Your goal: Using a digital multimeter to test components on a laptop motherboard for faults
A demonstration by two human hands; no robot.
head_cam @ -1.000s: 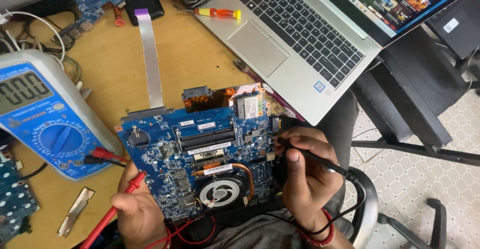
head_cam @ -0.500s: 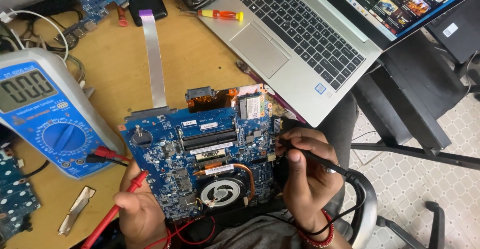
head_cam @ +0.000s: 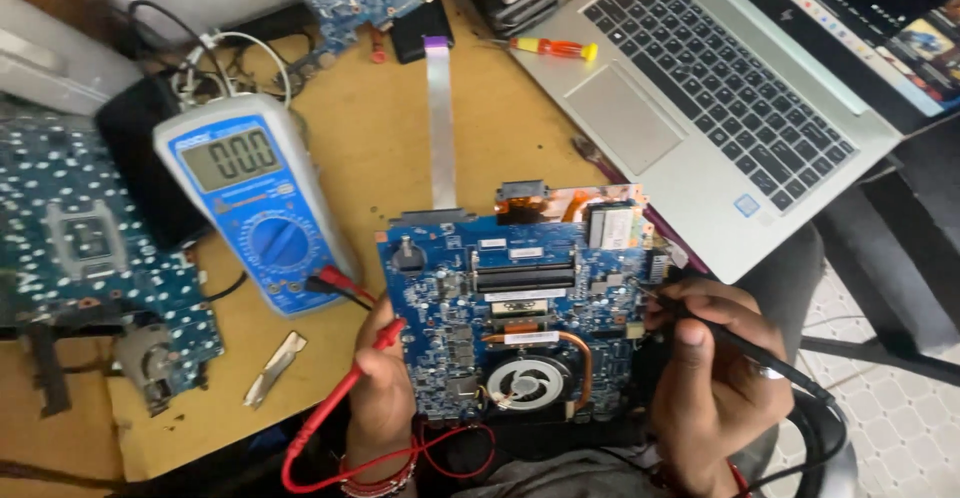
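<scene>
Both hands' fingers clamped on probes: black probe [head_cam: 745, 343] tip could slip on blue board [head_cam: 520, 308] & short adjacent pins, w/ red probe [head_cam: 350, 388] also touching.

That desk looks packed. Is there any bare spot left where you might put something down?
Yes: bare wood lies between the multimeter and the white ribbon cable, and a narrower strip between that cable and the laptop. A smaller patch surrounds the metal bracket. It is crowded at the far edge, with tangled wires, and by the blue circuit board, where both hands hold probes.
</scene>
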